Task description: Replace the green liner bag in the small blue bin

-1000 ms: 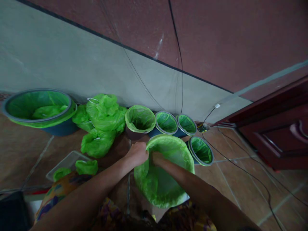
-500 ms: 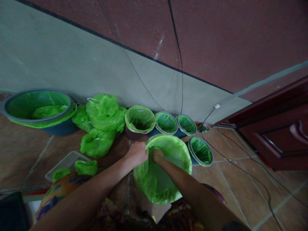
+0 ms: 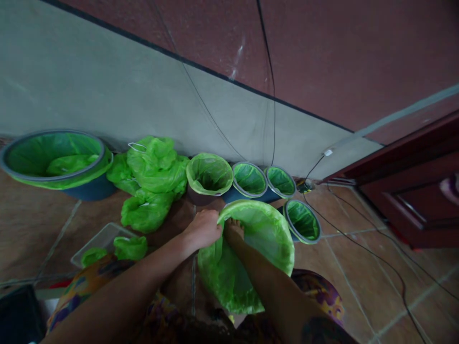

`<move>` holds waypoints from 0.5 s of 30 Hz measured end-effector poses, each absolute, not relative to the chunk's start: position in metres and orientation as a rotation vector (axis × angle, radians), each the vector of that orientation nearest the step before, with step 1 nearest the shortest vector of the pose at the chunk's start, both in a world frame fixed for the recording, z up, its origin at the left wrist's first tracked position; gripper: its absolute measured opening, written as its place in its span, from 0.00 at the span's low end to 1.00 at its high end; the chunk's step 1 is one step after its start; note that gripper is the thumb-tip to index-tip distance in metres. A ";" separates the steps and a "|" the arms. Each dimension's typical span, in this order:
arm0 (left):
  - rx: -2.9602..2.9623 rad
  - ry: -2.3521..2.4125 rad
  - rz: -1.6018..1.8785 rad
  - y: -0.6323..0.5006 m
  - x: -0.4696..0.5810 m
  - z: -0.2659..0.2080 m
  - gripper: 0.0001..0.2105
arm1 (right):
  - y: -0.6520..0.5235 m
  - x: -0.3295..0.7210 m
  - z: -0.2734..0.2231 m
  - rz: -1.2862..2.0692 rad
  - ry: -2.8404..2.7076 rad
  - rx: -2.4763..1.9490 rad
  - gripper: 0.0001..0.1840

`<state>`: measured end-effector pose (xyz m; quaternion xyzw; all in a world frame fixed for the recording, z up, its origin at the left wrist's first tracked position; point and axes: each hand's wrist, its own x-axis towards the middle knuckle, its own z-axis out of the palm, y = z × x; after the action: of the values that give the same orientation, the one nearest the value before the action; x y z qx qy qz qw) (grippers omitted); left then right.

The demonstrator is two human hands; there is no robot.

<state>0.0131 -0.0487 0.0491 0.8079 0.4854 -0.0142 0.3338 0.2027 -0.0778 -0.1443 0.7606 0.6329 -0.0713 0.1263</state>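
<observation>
Before me stands a bin lined with a green plastic bag (image 3: 265, 229), its edge folded over the rim. My left hand (image 3: 205, 230) is closed on the liner at the left side of the rim. Inside the bin, my right hand (image 3: 234, 230) lies against the liner's inner wall near the left hand, fingers stretched out and pointing away from me. The bin's outer wall is hidden under the liner.
Along the wall stand a brown lined bin (image 3: 210, 177), blue lined bins (image 3: 250, 180) and a large blue bin (image 3: 89, 186). Green bags (image 3: 154, 167) lie piled between them. A clear tray (image 3: 84, 248) sits at left. A cable (image 3: 362, 253) crosses the tiles towards a door (image 3: 412, 196).
My right hand has shifted slightly within the bin and its fingers now show, extended. My left hand keeps its grip on the rim. The view has shifted a little.
</observation>
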 end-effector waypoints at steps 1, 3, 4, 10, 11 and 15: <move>2.114 1.264 -0.038 -0.049 0.013 0.048 0.11 | -0.080 0.204 -0.146 -0.185 1.821 2.230 0.19; 2.111 1.268 -0.044 -0.050 0.011 0.047 0.11 | -0.082 0.206 -0.150 -0.220 1.812 2.224 0.18; 2.103 1.268 -0.045 -0.050 0.010 0.045 0.11 | -0.083 0.207 -0.151 -0.245 1.814 2.221 0.19; 2.076 1.258 -0.001 -0.046 0.009 0.038 0.11 | -0.083 0.204 -0.147 -0.373 1.839 2.247 0.28; 2.073 1.268 0.011 -0.045 0.009 0.037 0.11 | -0.081 0.203 -0.143 -0.390 1.829 2.251 0.28; 2.012 1.346 0.000 -0.033 0.012 0.026 0.12 | -0.063 0.200 -0.122 -0.463 1.913 2.120 0.23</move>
<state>0.0123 -0.0329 0.0258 0.7779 0.5201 0.0000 0.3527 0.1998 -0.0635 -0.1216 0.7271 0.6562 -0.1589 0.1243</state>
